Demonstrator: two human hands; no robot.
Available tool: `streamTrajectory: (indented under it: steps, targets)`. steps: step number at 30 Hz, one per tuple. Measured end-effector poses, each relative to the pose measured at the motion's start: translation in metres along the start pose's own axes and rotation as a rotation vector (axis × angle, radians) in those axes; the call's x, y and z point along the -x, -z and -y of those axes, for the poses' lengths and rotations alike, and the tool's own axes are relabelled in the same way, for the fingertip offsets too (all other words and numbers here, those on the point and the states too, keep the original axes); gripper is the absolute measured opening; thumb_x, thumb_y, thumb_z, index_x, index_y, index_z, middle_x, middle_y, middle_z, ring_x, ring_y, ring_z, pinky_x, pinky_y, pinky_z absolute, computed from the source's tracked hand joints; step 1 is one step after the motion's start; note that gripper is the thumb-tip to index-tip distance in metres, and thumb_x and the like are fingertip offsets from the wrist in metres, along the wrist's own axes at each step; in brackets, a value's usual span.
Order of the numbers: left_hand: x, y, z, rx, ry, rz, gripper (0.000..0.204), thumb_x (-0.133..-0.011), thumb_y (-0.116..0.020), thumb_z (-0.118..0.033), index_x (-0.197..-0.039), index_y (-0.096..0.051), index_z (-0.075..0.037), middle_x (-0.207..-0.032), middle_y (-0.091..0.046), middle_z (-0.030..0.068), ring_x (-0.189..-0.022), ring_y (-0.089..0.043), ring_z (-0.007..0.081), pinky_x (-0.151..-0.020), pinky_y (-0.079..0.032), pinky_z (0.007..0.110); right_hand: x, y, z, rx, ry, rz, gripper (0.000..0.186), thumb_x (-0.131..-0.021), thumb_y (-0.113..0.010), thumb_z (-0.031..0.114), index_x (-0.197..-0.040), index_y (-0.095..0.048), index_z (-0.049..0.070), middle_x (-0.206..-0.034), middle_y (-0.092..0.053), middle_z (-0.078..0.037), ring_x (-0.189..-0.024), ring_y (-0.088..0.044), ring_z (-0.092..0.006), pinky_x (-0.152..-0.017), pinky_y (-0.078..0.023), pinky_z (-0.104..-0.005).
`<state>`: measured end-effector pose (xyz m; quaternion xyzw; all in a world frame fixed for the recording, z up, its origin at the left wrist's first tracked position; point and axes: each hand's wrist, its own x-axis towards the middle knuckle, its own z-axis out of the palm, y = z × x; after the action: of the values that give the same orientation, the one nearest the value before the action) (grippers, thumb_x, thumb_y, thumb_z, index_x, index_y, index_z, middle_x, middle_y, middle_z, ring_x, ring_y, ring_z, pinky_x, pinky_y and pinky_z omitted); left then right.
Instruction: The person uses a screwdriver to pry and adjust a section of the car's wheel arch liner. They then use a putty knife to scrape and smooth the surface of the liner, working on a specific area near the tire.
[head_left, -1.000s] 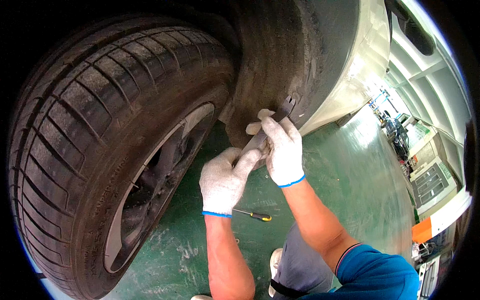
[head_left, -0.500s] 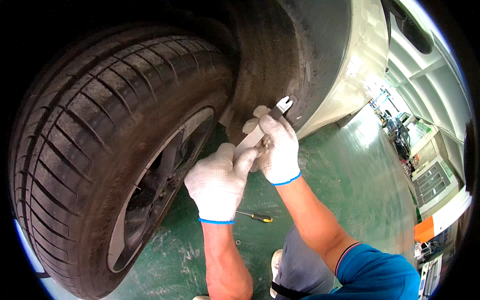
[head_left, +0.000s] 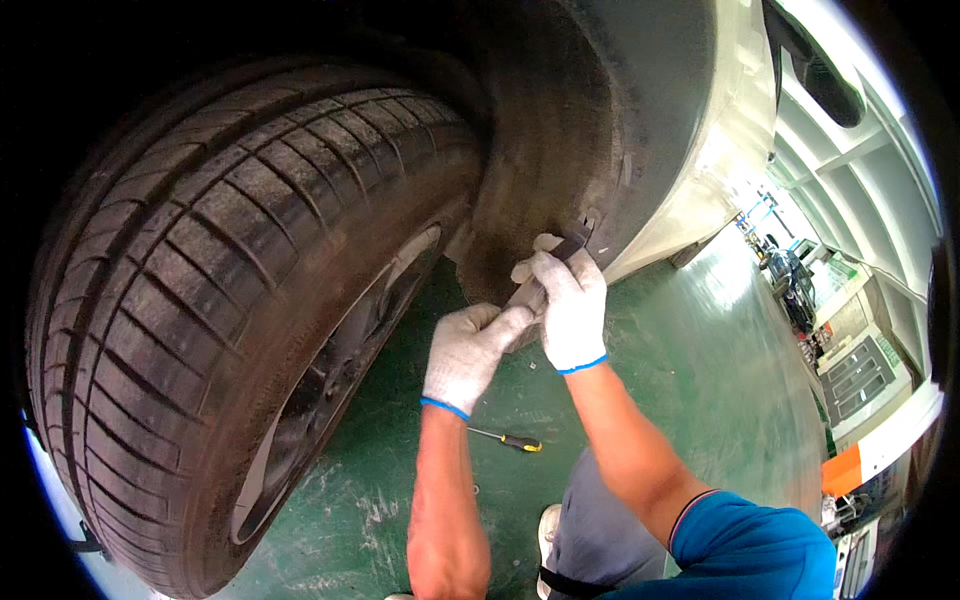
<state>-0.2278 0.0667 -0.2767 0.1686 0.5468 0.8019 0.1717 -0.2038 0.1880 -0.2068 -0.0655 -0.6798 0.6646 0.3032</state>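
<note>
White knit-gloved left hand (head_left: pixel 470 350) and right hand (head_left: pixel 568 305) each grip clamped on a flat grey pry tool (head_left: pixel 545 275) beside ribbed rubber tyre (head_left: pixel 240 290).

A slim grey tool (head_left: pixel 545 275) slanted up across the frame's centre, its dark tip touching the wheel-arch liner (head_left: pixel 590 150).

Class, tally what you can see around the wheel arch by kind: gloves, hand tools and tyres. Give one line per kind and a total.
Gloves: 2, left glove and right glove
Hand tools: 2, a grey tool gripped by both hands and a screwdriver on the floor
Tyres: 1, tyre
Total: 5
</note>
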Motion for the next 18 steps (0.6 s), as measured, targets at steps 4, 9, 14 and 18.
streamTrajectory:
  steps: [4, 9, 14, 18]
  targets:
    - [0.002, 0.003, 0.005, -0.279, -0.235, -0.249, 0.037, -0.086, -0.081, -0.035, -0.092, -0.077, 0.002, -0.068, -0.066, 0.0051, -0.064, -0.058, 0.0122, -0.062, -0.048, 0.031, -0.005, 0.005, -0.001, -0.106, -0.041, 0.191, 0.033, -0.098, -0.058, 0.009, -0.129, -0.057, -0.003, -0.098, -0.072, -0.019, -0.079, -0.069, -0.0235, -0.068, -0.058, -0.0324]
    - [0.010, 0.008, -0.021, -0.600, -0.279, -0.341, 0.045, -0.086, -0.074, -0.052, -0.087, -0.076, -0.007, -0.073, -0.070, 0.0157, -0.067, -0.071, 0.0304, -0.063, -0.053, 0.041, -0.011, 0.008, 0.004, -0.246, -0.152, 0.282, 0.036, -0.099, -0.059, 0.013, -0.131, -0.056, -0.003, -0.103, -0.072, -0.019, -0.087, -0.070, -0.0246, -0.072, -0.058, -0.0340]
    - [0.003, 0.006, -0.007, -0.140, -0.073, -0.040, 0.040, -0.089, -0.079, -0.038, -0.085, -0.074, 0.001, -0.067, -0.062, -0.0010, -0.062, -0.051, 0.0084, -0.057, -0.044, 0.029, -0.003, 0.004, -0.003, -0.048, -0.039, 0.091, 0.033, -0.100, -0.062, 0.014, -0.128, -0.058, -0.003, -0.098, -0.073, -0.014, -0.067, -0.063, -0.0140, -0.056, -0.051, -0.0255]
    - [0.000, 0.003, -0.002, 0.050, 0.101, 0.054, 0.036, -0.091, -0.079, -0.034, -0.084, -0.074, 0.001, -0.068, -0.061, -0.0007, -0.064, -0.051, 0.0078, -0.058, -0.042, 0.027, 0.002, 0.005, 0.008, 0.171, 0.007, 0.072, 0.034, -0.100, -0.062, 0.015, -0.129, -0.058, -0.002, -0.095, -0.073, -0.013, -0.072, -0.063, -0.0137, -0.061, -0.051, -0.0261]
